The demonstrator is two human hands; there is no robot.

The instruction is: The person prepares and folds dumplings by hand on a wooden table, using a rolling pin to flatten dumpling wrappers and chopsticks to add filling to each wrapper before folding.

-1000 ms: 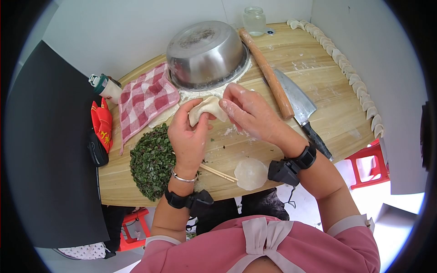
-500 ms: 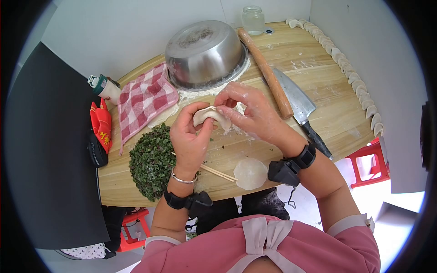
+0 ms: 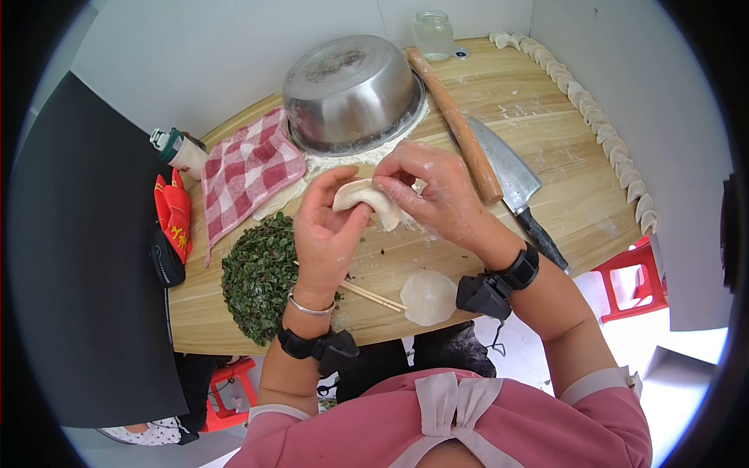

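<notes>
A pale, folded dumpling [image 3: 368,200] is held up between my two hands over the table. My left hand [image 3: 329,218] cradles its left side, with the thumb against the lower face. At the upper rim, my right hand [image 3: 427,187] pinches the dough between thumb and fingers. Below it a round dough wrapper [image 3: 430,298] lies near the table's front edge. Wooden chopsticks [image 3: 373,295] rest beside the wrapper, partly hidden behind my left wrist. A heap of chopped green filling [image 3: 260,277] sits left of my left forearm.
An upturned metal basin [image 3: 351,93] stands at the back on flour. A rolling pin [image 3: 456,129] and cleaver [image 3: 507,171] lie to the right. Finished dumplings [image 3: 601,129] line the right edge. A checked cloth [image 3: 253,168], bottle [image 3: 181,152] and glass jar [image 3: 434,35] are also there.
My right fingers have shifted slightly along the dumpling's rim. The left fingers have loosened a little, and more of the dumpling's face shows.
</notes>
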